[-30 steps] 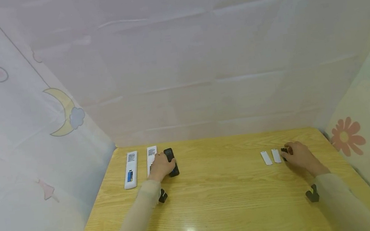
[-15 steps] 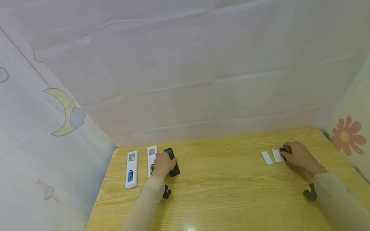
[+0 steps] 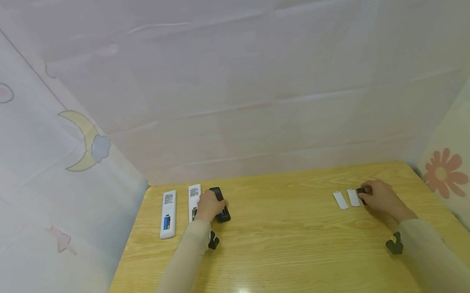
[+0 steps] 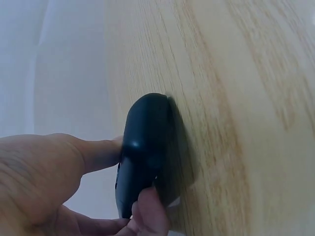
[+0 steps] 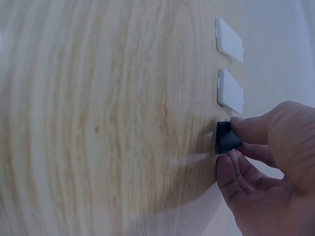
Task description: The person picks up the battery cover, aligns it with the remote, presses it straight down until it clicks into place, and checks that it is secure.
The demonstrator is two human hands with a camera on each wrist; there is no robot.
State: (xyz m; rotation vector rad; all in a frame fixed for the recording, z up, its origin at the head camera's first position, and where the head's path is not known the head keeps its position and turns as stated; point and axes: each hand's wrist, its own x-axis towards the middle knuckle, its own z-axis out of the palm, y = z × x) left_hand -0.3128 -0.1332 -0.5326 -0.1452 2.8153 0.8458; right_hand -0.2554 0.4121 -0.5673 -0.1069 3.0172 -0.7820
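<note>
On the left side of the table, my left hand (image 3: 209, 206) grips a black remote control (image 4: 142, 137), thumb on one long side and fingers on the other. The remote lies with its back up, its open battery bay partly covered by the hand. My right hand (image 3: 382, 197) pinches a small black battery cover (image 5: 227, 136) between thumb and fingers, close to the tabletop at the right. Two white battery covers (image 3: 340, 200) lie beside it in a row.
Two white remotes, the outer white remote (image 3: 168, 214) and the inner white remote (image 3: 194, 192), lie back up with batteries showing in their bays. The inner one is partly behind my left hand. A fabric backdrop (image 3: 233, 132) rises behind the wooden table (image 3: 290, 246).
My left wrist has swung slightly to the right while the hand stays on the black remote. My right hand has barely moved, still holding the black cover. The head view has shifted a little.
</note>
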